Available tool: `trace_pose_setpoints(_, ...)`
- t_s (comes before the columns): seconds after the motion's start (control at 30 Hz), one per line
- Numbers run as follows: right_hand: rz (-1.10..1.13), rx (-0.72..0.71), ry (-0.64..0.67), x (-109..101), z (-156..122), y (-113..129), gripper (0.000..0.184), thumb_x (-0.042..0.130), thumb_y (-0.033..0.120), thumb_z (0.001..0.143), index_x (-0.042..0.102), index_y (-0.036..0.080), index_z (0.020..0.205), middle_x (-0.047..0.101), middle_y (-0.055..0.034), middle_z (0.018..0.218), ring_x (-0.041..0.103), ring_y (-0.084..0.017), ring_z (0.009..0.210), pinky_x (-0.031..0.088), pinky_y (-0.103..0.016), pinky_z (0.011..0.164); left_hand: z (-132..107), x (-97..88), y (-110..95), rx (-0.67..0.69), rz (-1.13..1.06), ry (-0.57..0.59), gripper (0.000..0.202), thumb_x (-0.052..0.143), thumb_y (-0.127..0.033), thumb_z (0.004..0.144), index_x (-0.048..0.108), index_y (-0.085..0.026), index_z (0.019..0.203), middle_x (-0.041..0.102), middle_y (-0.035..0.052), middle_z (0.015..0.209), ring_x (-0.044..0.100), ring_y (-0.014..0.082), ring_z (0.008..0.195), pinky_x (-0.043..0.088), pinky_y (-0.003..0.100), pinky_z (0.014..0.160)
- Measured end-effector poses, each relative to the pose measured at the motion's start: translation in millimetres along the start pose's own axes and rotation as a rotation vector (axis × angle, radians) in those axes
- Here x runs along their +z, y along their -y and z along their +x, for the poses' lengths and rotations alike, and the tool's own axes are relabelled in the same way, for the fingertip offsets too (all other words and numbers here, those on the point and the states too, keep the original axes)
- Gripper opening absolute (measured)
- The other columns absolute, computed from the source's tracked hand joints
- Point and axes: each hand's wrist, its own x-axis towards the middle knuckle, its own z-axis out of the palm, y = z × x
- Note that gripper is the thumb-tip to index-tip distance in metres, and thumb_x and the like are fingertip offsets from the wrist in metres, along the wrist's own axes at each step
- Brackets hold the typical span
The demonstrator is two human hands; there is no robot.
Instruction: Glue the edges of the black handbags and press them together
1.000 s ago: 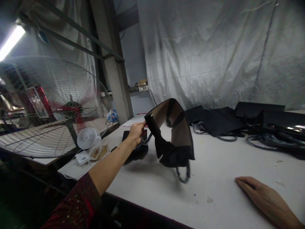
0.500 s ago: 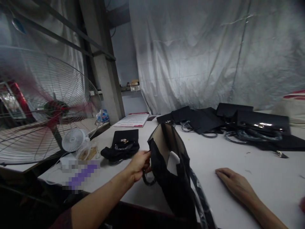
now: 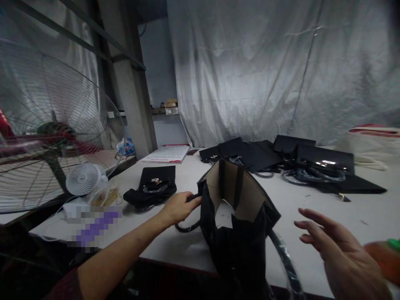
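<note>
My left hand [image 3: 179, 206] grips the left rim of an open black bag [image 3: 239, 227] with a tan lining. The bag stands at the near edge of the white table [image 3: 312, 216], and its plastic-wrapped handles hang at the front and left. My right hand [image 3: 337, 246] hovers to the right of the bag with fingers spread, holding nothing. A smaller folded black bag [image 3: 153, 187] with a gold clasp lies to the left of my left hand.
Several flat black bags [image 3: 287, 156] with wrapped handles lie across the table's far side. A large standing fan [image 3: 46, 133] and a small white fan [image 3: 83, 179] are at the left. A printed sheet [image 3: 167, 153] lies near the pillar [image 3: 133, 79]. An orange object [image 3: 386, 256] shows at the right edge.
My left hand has brought the bag from up in the air down to the table's near edge. My right hand has lifted off the table and spread its fingers.
</note>
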Motion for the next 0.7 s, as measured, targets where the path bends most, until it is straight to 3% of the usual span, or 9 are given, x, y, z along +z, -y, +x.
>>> trace_pose_setpoints(0.07,-0.035,-0.092,0.010,-10,-12,22,0.047,0.052,0.056,0.083,0.057,0.033,0.123,0.067,-0.0051,0.111,0.066,-0.028,0.094,0.053,-0.045,0.086,7,-1.5,1,0.069,0.216,-0.078,0.056,0.044,-0.067,0.080,0.067,-0.019,0.098,0.067,0.0089,0.079,0.065,0.0272,0.081,0.047,0.032,0.067)
trace_pose_setpoints(0.13,-0.097,-0.314,0.074,-14,-18,43,0.038,0.053,0.050,0.084,0.059,0.032,0.117,0.062,-0.0048,0.121,0.061,-0.028,0.106,0.050,-0.046,0.094,13,-0.4,-1,0.093,0.326,-0.112,0.059,0.044,-0.066,0.081,0.063,-0.019,0.111,0.068,0.0109,0.087,0.064,0.0307,0.089,0.047,0.036,0.076)
trace_pose_setpoints(0.23,-0.177,-0.656,0.210,-10,-20,75,0.026,0.054,0.043,0.085,0.066,0.030,0.104,0.060,-0.0055,0.124,0.056,-0.029,0.113,0.047,-0.046,0.098,21,2.9,-9,0.148,0.320,-0.149,0.057,0.048,-0.059,0.082,0.056,-0.017,0.120,0.065,0.0126,0.105,0.063,0.0294,0.095,0.047,0.036,0.083)
trace_pose_setpoints(0.3,-0.193,-0.772,0.289,-2,-23,95,0.023,0.056,0.038,0.084,0.067,0.030,0.102,0.060,-0.0061,0.121,0.056,-0.028,0.112,0.049,-0.044,0.095,28,4.2,-15,0.214,0.231,-0.228,0.056,0.057,-0.045,0.079,0.050,-0.016,0.126,0.056,0.0133,0.124,0.059,0.0274,0.107,0.045,0.034,0.092)
trace_pose_setpoints(0.4,-0.174,-0.806,0.490,10,-34,121,0.025,0.053,0.033,0.088,0.064,0.029,0.109,0.060,-0.0071,0.121,0.060,-0.024,0.106,0.053,-0.035,0.086,41,5.6,-22,0.272,-0.012,-0.222,0.054,0.059,-0.025,0.073,0.050,-0.015,0.125,0.059,0.0101,0.121,0.057,0.0228,0.109,0.044,0.030,0.093)
trace_pose_setpoints(0.5,-0.212,-0.762,0.970,25,-51,137,0.024,0.053,0.030,0.088,0.064,0.027,0.109,0.065,-0.0051,0.110,0.065,-0.017,0.089,0.054,-0.025,0.074,49,8.9,-25,0.261,-0.230,-0.096,0.042,0.054,-0.017,0.073,0.056,-0.016,0.115,0.067,0.0049,0.100,0.062,0.0192,0.093,0.048,0.027,0.080)
trace_pose_setpoints(0.57,-0.402,-0.717,1.202,37,-57,142,0.022,0.062,0.030,0.082,0.066,0.025,0.103,0.069,-0.0036,0.100,0.066,-0.018,0.084,0.053,-0.025,0.071,50,11.6,-25,0.254,-0.285,-0.077,0.041,0.053,-0.017,0.072,0.056,-0.017,0.113,0.068,0.0035,0.096,0.061,0.0186,0.090,0.048,0.026,0.077)
trace_pose_setpoints(0.63,-0.682,-0.671,1.252,50,-55,144,0.025,0.067,0.031,0.076,0.067,0.021,0.099,0.070,-0.0063,0.095,0.067,-0.024,0.083,0.053,-0.031,0.070,49,13.3,-24,0.266,-0.287,-0.084,0.043,0.054,-0.016,0.072,0.056,-0.017,0.114,0.068,0.0026,0.097,0.061,0.0185,0.090,0.048,0.026,0.077)
trace_pose_setpoints(0.7,-0.919,-0.663,1.201,63,-42,143,0.028,0.065,0.033,0.077,0.069,0.016,0.099,0.071,-0.0119,0.093,0.067,-0.029,0.083,0.053,-0.039,0.072,46,13.8,-25,0.284,-0.269,-0.088,0.043,0.054,-0.016,0.071,0.055,-0.017,0.114,0.068,0.0024,0.097,0.060,0.0183,0.090,0.048,0.026,0.078)
